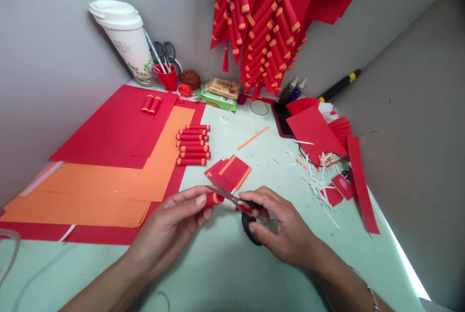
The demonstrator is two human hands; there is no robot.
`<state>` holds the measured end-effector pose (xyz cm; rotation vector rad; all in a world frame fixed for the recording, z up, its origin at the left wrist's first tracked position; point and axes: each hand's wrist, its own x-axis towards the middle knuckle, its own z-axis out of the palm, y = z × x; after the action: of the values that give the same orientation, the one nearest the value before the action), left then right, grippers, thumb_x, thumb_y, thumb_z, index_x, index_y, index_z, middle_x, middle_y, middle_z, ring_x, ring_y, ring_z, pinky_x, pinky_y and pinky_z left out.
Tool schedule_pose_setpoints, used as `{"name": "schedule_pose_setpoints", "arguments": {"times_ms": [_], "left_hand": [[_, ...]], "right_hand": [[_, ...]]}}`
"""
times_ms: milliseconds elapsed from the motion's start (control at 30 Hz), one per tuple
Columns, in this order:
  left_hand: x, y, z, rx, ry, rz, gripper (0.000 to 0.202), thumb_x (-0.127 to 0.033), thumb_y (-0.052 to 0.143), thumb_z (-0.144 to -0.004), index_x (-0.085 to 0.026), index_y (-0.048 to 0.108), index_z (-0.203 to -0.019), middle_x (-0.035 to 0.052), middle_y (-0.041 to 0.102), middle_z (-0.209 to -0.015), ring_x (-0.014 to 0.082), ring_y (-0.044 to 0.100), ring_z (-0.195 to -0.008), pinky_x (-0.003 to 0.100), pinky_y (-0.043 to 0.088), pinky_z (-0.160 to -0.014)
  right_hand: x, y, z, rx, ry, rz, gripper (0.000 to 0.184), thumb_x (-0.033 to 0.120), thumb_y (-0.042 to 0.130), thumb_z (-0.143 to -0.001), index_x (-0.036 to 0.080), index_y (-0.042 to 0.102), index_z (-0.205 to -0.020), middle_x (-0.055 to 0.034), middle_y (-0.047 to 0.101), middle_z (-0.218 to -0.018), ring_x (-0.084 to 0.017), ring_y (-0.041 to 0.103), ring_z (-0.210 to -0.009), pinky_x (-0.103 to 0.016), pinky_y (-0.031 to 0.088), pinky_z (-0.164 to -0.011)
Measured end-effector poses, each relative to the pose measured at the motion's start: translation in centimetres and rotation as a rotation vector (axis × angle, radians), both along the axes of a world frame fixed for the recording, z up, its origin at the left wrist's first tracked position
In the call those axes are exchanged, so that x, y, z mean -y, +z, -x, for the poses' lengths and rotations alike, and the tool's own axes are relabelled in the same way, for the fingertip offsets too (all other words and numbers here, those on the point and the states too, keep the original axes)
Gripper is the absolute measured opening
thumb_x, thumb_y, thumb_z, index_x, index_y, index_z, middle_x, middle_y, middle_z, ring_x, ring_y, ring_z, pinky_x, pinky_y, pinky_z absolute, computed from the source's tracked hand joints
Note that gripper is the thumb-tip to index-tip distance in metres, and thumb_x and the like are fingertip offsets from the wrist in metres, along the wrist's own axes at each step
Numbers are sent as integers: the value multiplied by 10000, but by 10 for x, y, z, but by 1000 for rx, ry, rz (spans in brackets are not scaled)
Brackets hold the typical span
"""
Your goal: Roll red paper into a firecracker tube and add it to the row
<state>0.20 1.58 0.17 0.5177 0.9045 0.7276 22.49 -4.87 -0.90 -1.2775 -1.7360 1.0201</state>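
Between its thumb and fingers my left hand [181,215] grips a small rolled red paper tube [212,199] with an orange band at its end. My right hand [286,225] holds black-handled scissors [236,200], the blades parted and reaching toward the tube. Whether the blades touch the tube I cannot tell. Just beyond the scissors lie several red paper pieces [234,170] edged with orange strips. Farther left, several finished red tubes with orange ends [193,149] lie in a column on the table.
Red sheets [109,123] and orange sheets [90,186] cover the left side. A white cup [121,40] and a red pen pot [167,79] stand at the back. Paper scraps [319,186] and a phone [281,120] lie right. Firecracker decorations [272,40] hang at the back.
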Motion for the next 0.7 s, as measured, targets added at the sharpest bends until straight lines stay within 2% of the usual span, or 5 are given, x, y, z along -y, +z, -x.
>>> {"name": "schedule_pose_setpoints", "arguments": {"times_ms": [700], "left_hand": [[1,1,0,7,43,29,230,-208,878,-662,-130,808,-866,55,761,-799,121,612,-690,189,544,-655]], "right_hand": [[-1,-2,2,71,-27,-99,491,81,584,-843,267,558,-1296,-26,612,-1024,-142,558,-834,-261,488,-768]]}}
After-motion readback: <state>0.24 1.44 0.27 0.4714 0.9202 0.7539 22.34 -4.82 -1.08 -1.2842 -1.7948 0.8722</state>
